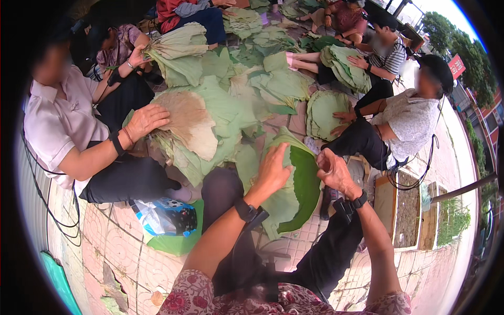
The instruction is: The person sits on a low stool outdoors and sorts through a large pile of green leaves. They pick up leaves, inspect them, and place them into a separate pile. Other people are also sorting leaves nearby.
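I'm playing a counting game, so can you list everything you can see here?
Big leaves: many, green and brown, middle ground
Curled leaf: one, green, front centre
Other people: at least six, mixed colours, around the leaves
Bag: one, blue, white and black, lower left
Boxes: at least two, pale, right
Sign: one, red, upper right
Trees: several, green, upper right
Tiles: many, pink, ground
Wristbands: at least two, black, on wrists
Left fingers: one set, bare, curled leaf's left
Right fingers: one set, bare, its upper right
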A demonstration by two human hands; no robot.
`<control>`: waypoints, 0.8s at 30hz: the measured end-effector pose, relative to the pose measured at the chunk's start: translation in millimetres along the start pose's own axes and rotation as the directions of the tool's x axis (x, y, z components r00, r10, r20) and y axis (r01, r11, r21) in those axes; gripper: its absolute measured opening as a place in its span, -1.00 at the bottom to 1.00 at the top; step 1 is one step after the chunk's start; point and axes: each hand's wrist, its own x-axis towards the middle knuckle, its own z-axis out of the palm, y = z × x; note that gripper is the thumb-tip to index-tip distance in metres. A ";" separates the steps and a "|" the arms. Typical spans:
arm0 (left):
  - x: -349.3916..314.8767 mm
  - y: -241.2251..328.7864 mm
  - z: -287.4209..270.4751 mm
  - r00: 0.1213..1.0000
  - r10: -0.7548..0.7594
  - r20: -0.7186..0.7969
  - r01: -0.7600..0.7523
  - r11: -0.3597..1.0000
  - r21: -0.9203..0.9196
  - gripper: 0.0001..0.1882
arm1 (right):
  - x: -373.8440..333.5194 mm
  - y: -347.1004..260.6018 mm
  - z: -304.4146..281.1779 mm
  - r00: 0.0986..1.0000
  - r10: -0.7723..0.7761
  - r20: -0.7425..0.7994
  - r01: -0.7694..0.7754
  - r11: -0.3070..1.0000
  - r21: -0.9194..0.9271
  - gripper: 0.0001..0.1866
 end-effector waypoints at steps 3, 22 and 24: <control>-3.8 9.8 15.1 0.989 0.145 0.017 -0.146 0.985 0.096 -0.36 | -29.8 7.1 17.4 0.999 0.011 -0.039 -0.007 0.993 0.115 -0.73; 3.0 14.4 47.1 0.939 0.201 0.281 -0.240 0.964 0.115 -0.80 | -53.6 35.6 11.0 0.964 0.188 0.186 -0.205 0.976 0.073 -0.58; 10.1 -1.4 34.1 0.966 0.190 0.177 -0.234 0.932 0.276 -0.80 | -57.9 35.3 4.4 0.961 0.274 0.048 -0.275 0.907 0.319 -0.61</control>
